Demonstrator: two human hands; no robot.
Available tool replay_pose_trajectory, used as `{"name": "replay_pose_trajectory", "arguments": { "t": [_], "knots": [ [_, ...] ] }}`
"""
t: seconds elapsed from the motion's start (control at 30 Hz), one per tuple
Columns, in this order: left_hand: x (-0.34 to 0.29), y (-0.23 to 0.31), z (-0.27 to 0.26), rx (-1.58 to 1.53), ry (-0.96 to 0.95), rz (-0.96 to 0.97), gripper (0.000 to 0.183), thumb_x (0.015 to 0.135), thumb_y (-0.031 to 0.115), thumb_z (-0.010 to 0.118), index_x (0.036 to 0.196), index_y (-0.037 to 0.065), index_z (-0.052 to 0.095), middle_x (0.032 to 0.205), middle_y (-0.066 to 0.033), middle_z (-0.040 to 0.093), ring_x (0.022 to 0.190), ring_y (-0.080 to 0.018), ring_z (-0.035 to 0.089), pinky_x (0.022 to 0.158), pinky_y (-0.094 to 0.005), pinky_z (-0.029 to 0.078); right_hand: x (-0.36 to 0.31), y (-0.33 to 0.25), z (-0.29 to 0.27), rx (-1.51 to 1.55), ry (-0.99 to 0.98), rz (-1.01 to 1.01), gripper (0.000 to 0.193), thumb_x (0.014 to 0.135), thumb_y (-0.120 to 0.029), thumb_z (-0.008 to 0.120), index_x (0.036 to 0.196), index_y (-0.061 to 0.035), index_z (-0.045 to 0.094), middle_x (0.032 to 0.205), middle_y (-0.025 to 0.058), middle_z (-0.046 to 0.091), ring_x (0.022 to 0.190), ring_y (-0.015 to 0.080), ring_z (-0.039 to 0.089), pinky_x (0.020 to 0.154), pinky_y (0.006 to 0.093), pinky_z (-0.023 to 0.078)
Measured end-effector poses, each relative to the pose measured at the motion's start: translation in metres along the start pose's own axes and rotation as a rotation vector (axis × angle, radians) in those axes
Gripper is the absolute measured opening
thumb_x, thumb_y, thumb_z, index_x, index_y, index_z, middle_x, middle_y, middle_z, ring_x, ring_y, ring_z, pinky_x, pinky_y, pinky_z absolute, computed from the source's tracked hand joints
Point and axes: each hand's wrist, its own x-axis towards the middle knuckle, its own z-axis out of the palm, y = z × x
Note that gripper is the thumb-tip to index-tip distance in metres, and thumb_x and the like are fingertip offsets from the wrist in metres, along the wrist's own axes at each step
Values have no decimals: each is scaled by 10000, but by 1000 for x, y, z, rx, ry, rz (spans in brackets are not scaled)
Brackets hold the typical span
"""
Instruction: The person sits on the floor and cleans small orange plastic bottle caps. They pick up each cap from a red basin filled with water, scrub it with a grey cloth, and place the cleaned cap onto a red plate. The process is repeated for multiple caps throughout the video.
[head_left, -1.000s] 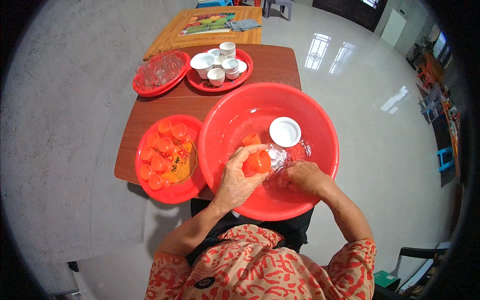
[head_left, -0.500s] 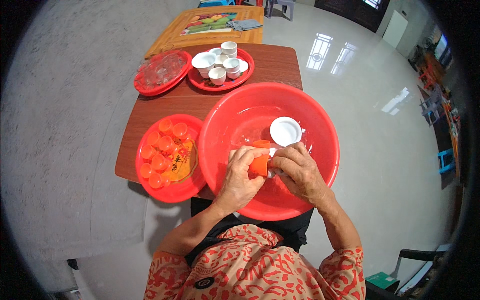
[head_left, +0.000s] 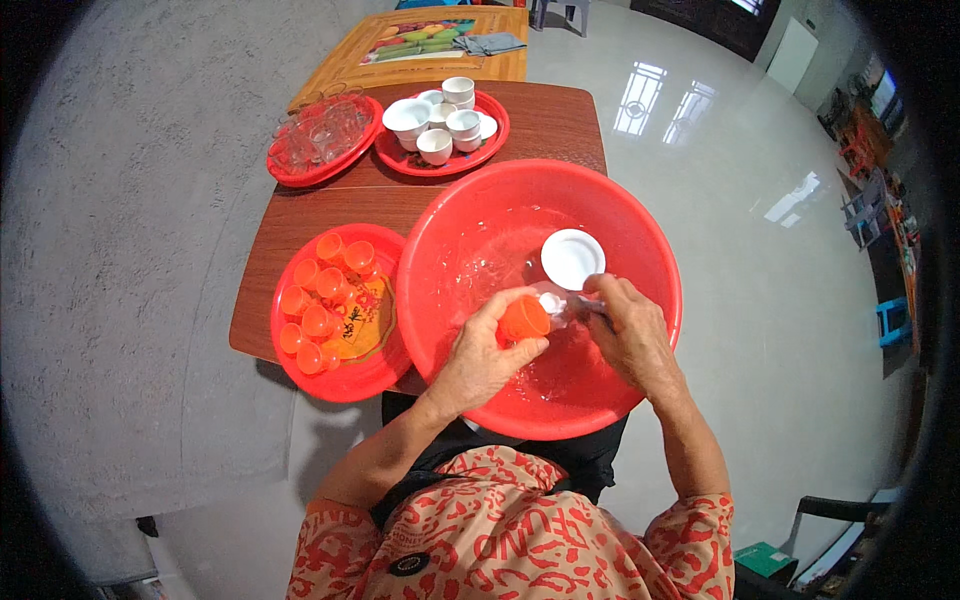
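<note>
Over the large red basin [head_left: 655, 230], my left hand [head_left: 485, 355] grips a small orange cup [head_left: 524, 318], its mouth tilted toward my right hand [head_left: 635, 335]. The right hand is closed, with something pale and greyish partly showing at its fingertips; its kind is unclear. Shallow water lies in the basin. A round white dish [head_left: 573, 258] sits in it beyond my hands, and a small white thing [head_left: 550, 302] shows between them. Left of the basin, several more orange cups [head_left: 317, 321] stand on a red tray [head_left: 385, 382].
The basin and trays are on a brown wooden table [head_left: 555, 115]. At its far side are a red tray of white cups and bowls [head_left: 435, 147] and another with clear glasses [head_left: 325, 135]. Behind stands a lighter table [head_left: 345, 55] with a grey cloth [head_left: 488, 44].
My hands have moved apart. The orange cup has turned so its mouth shows, and my right hand has drawn back to the right, away from it.
</note>
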Motion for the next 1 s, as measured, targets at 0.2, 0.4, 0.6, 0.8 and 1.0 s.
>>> {"name": "replay_pose_trajectory", "arguments": {
  "t": [0.2, 0.4, 0.6, 0.8, 1.0],
  "knots": [
    [5, -2, -3, 43, 98, 1, 504, 798, 53, 697, 1250, -6, 482, 1116, -146, 578, 1023, -225, 584, 901, -344, 471, -6, 36, 23, -610, -580, -180, 233, 843, -148, 577, 1065, -82, 598, 994, 175, 589, 916, 392, 628, 723, 433, 572],
    [3, -6, -4, 484, 137, 151, 664, 750, 19, 690, 1336, -27, 381, 1181, -215, 507, 1085, -334, 510, 962, -403, 402, 7, -3, -20, 285, -515, -133, 295, 768, -59, 682, 1046, -64, 581, 883, 115, 620, 896, 244, 632, 726, 360, 521],
    [-6, 14, 5, 593, 146, 240, 978, 689, -73, 626, 1478, -12, 52, 1151, -214, 507, 1046, -387, 492, 930, -477, 377, -7, -45, -5, 414, -34, -312, 383, 698, 52, 687, 1051, -23, 560, 969, 119, 583, 908, 294, 584, 789, 392, 476],
    [-5, 16, 10, 516, 143, 266, 974, 683, -131, 557, 1493, 25, 38, 1156, -215, 503, 1027, -387, 484, 929, -480, 385, 11, -44, 4, 282, 53, -377, 280, 695, 53, 666, 953, -26, 591, 877, 119, 549, 849, 309, 528, 754, 408, 454],
    [-5, 15, 13, 565, 74, 355, 975, 686, -141, 560, 1499, 53, 59, 1266, -228, 442, 1081, -390, 470, 963, -462, 388, 26, -26, -6, 464, -112, -143, 148, 773, -19, 617, 921, -16, 610, 825, 154, 586, 738, 326, 578, 670, 388, 476]
  ]
}}
